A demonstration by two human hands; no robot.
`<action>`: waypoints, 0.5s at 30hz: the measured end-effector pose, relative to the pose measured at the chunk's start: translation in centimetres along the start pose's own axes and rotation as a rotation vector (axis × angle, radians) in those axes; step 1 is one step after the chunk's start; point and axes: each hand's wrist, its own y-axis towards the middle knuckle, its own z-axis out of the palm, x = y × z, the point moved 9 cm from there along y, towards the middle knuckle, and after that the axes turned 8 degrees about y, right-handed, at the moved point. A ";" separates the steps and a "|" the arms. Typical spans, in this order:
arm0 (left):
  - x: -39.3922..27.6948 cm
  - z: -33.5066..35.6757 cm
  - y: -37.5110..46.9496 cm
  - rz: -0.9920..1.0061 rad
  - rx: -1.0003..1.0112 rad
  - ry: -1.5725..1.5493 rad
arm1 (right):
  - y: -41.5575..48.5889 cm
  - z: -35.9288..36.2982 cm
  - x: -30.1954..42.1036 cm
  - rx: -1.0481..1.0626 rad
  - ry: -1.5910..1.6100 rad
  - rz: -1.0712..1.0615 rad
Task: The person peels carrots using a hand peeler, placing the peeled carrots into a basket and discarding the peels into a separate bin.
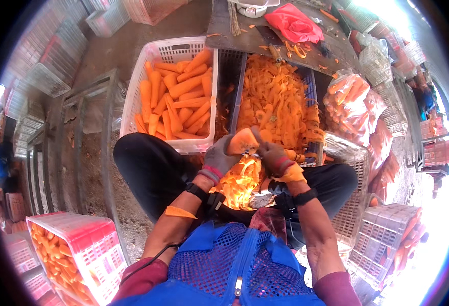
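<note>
My left hand, in a grey glove with a pink cuff, grips a thick carrot whose broad end faces me. Close against the carrot's right side is my right hand, also gloved, with its fingers curled; whether it holds a small tool is hidden. Just beyond the hands stands a blue crate heaped with carrot peelings. To its left, a white plastic crate holds many peeled carrots. More peelings lie brightly lit between my legs. Strips of peel cling to both forearms.
A wooden board at the far side carries a knife, a red plastic bag and a white bowl. Bagged carrots stand at right. A metal rack and a crate of carrots are at left.
</note>
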 end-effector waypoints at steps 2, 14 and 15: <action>-1.9 -2.1 -0.9 0.090 -0.044 -0.177 | -1.8 -0.3 0.8 -0.008 0.707 0.306; -16.9 -4.2 -2.7 0.722 0.014 0.618 | -9.0 -1.9 6.9 0.222 1.216 0.132; -18.1 -4.7 -3.0 0.769 -0.062 0.658 | -9.4 -1.7 7.0 0.251 1.315 0.143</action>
